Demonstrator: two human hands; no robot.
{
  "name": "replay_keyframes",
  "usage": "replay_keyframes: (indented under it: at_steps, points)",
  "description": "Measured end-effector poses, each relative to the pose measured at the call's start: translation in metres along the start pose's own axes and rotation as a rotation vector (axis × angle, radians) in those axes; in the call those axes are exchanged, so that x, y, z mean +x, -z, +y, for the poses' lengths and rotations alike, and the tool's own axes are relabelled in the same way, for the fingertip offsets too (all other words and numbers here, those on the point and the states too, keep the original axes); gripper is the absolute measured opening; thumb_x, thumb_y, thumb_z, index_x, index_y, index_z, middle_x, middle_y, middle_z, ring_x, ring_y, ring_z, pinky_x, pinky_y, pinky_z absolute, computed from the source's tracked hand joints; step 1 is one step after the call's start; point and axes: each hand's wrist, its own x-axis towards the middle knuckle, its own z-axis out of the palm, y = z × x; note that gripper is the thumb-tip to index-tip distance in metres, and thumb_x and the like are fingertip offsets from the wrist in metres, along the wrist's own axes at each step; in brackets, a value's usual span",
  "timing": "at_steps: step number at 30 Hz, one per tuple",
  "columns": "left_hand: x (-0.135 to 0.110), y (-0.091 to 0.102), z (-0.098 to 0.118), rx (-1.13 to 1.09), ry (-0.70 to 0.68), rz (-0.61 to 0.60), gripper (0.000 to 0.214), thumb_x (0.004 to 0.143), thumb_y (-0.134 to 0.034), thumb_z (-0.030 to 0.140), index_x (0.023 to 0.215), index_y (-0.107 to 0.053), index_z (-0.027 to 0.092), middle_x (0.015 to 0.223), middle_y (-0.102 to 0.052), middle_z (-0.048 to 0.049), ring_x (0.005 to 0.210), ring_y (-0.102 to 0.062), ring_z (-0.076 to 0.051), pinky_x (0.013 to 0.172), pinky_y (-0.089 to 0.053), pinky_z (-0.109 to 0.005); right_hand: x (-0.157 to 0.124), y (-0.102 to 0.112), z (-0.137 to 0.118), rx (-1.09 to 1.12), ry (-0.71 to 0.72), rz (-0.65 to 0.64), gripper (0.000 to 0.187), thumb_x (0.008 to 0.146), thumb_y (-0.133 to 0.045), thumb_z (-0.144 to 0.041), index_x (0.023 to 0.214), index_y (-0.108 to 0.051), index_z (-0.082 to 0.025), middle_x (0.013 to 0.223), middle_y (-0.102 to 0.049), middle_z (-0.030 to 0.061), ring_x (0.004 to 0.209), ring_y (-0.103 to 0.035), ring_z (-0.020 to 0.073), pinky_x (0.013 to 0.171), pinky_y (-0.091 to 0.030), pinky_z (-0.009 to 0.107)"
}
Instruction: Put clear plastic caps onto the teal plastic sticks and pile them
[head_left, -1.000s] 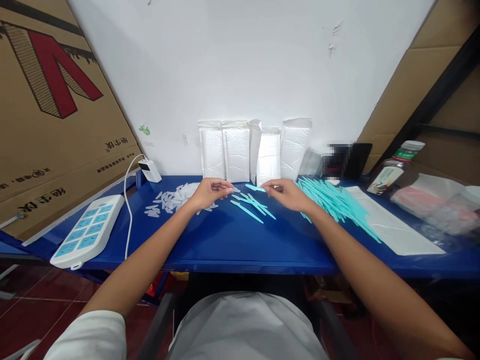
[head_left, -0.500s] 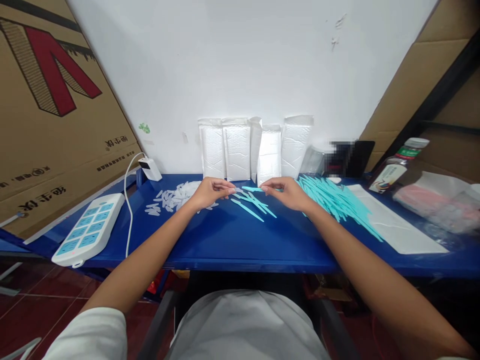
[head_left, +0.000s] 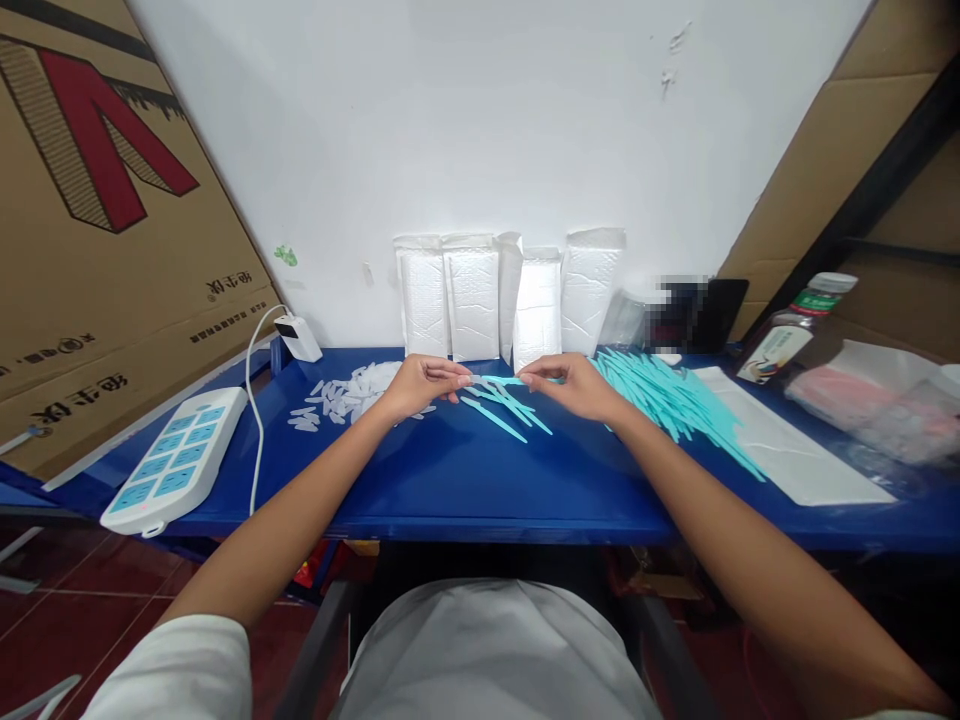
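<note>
Teal stick (head_left: 501,380), pinched in the grip of the right hand (head_left: 576,388) over the far middle of the table (head_left: 487,490), has edged left until its tip seems to meet the translucent piece (head_left: 475,379) the left hand (head_left: 422,386) pinches, apparently bringing the two together.

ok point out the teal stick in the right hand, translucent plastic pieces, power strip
Teal stick (head_left: 501,380), head view: its exposed length
Translucent plastic pieces (head_left: 361,390), head view: middle of the pile
Power strip (head_left: 175,460), head view: its socket face
</note>
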Motion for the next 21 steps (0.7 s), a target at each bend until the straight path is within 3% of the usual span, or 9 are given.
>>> replay_keyframes:
  at_steps: [10,21]
  points:
    - [-0.003,-0.020,0.001,-0.091,0.035,-0.058,0.052,0.070,-0.093,0.055,0.098,-0.083,0.012,0.087,-0.081,-0.0145,0.063,-0.073,-0.020,0.062,-0.060,-0.031,-0.003,-0.017,-0.010,0.063,-0.011,-0.076,0.039,0.090,-0.072,-0.056,0.099,-0.084,-0.020,0.094,-0.081,0.0065,0.084,-0.072,0.0223,0.077,-0.056,0.034]
    - [0.000,-0.020,-0.005,-0.056,0.034,-0.072,0.052,0.074,-0.090,0.056,0.101,-0.082,0.012,0.085,-0.080,-0.0132,0.064,-0.073,-0.020,0.059,-0.055,-0.029,-0.001,-0.022,-0.003,0.098,-0.046,-0.093,0.042,0.090,-0.071,-0.058,0.099,-0.081,-0.018,0.090,-0.079,0.0066,0.082,-0.070,0.0213,0.075,-0.055,0.033]
